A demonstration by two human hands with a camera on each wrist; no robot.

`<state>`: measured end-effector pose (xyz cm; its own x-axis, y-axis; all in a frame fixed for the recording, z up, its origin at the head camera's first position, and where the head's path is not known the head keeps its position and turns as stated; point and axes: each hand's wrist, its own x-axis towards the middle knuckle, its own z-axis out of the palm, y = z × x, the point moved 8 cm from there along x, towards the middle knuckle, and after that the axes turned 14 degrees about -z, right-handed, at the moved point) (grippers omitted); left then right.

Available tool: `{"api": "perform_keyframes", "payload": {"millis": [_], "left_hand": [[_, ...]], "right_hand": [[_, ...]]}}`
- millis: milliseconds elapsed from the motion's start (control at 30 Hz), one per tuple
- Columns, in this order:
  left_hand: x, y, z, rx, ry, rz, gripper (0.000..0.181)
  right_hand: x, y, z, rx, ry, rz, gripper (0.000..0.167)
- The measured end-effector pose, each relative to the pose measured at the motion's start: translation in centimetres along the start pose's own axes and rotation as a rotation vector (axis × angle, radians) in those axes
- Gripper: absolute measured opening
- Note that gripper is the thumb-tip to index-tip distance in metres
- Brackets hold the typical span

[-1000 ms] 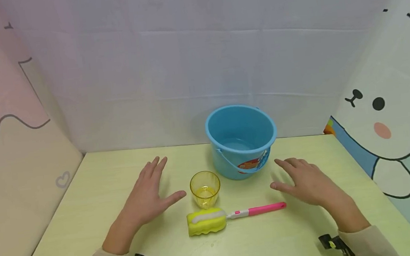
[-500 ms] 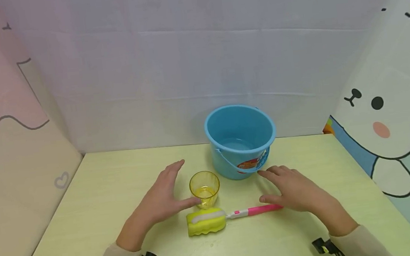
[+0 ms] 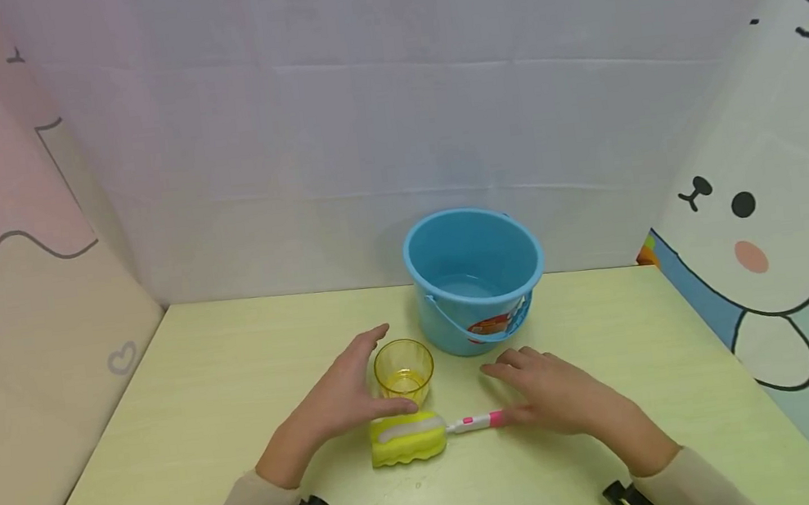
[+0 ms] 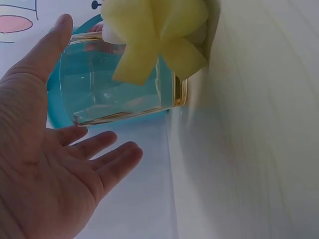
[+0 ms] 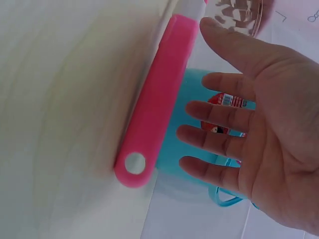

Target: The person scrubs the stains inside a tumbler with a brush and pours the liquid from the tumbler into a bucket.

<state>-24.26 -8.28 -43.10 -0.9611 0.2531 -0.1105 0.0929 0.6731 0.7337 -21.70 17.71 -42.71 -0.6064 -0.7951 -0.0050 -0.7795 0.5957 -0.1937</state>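
Observation:
In the head view a clear yellow cup (image 3: 403,365) stands upright on the table. My left hand (image 3: 345,392) is at its left, thumb in front and fingers behind, spread and not closed round it; contact is unclear. Just in front of the cup lies a sponge brush (image 3: 408,440) with a yellow-green sponge head and a pink-and-white handle. Over the handle's right end hovers my right hand (image 3: 562,394). The right wrist view shows the pink handle (image 5: 160,94) beside the loosely extended fingers (image 5: 214,139), with nothing gripped.
A blue bucket (image 3: 449,322) with a hanging handle stands behind the cup, near the back wall. The pale wooden table (image 3: 236,344) meets cloth-covered walls at the back and sides.
My left hand has moved right, bringing thumb and fingers to either side of the cup. My right hand has moved left and down over the brush handle. The objects stay where they were.

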Motion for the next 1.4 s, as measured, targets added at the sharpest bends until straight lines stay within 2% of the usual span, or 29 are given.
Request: {"api": "perform_keyframes", "payload": {"millis": [133,300,500,867,1100,1400], "left_hand": [[0.3,0.0,0.5,-0.042,-0.013,0.001,0.120],[0.7,-0.1,0.9,-0.051,-0.010,-0.002,0.116],[1.0,-0.5,1.3,-0.065,-0.017,-0.018,0.110],[1.1,-1.0,1.7,-0.092,-0.024,-0.044,0.102],[1.3,-1.5,2.0,-0.108,-0.035,-0.062,0.100],[1.1,-1.6,1.7,-0.137,-0.031,-0.053,0.100]], "right_hand": [[0.4,-1.1,0.2,-0.018,0.000,-0.052,0.062],[0.9,-2.0,0.5,-0.005,-0.025,-0.086,0.053],[1.4,-2.5,1.3,-0.001,-0.053,-0.121,0.043],[1.6,-2.8,2.0,0.030,-0.048,-0.160,0.015],[1.5,-2.9,1.8,0.030,-0.058,-0.177,0.012],[0.7,-2.6,0.1,0.061,-0.048,-0.183,0.017]]}}
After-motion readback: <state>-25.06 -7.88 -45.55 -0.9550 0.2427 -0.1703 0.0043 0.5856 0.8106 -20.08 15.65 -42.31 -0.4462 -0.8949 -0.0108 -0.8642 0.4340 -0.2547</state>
